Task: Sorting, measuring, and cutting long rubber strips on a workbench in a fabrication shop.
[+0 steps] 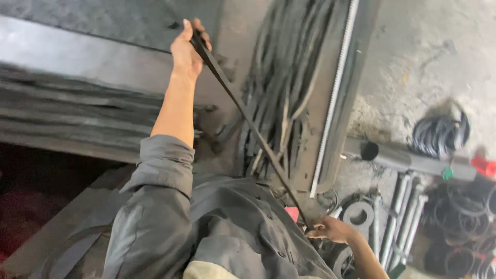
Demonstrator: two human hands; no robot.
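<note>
Left hand (pixel 187 49): raised, fingers closed around the upper end of a dark flat strip (pixel 243 116). Right hand (pixel 330 228): low, pinching the strip's lower end. Strip: taut, diagonal between the two hands. Beyond it: heap of dark strips (pixel 281 77), toothed metal rail (pixel 333 98) along its right edge. Bare concrete floor (pixel 418 57) further right, open room there.

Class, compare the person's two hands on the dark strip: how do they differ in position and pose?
The left hand is raised high on an outstretched arm, while the right hand sits low, close to the body. The left hand wraps the upper end of the dark flat strip; the right hand pinches its lower end. The left arm shows a rolled grey sleeve; the right forearm is bare. Both grip the same strip, held straight between them.
</note>
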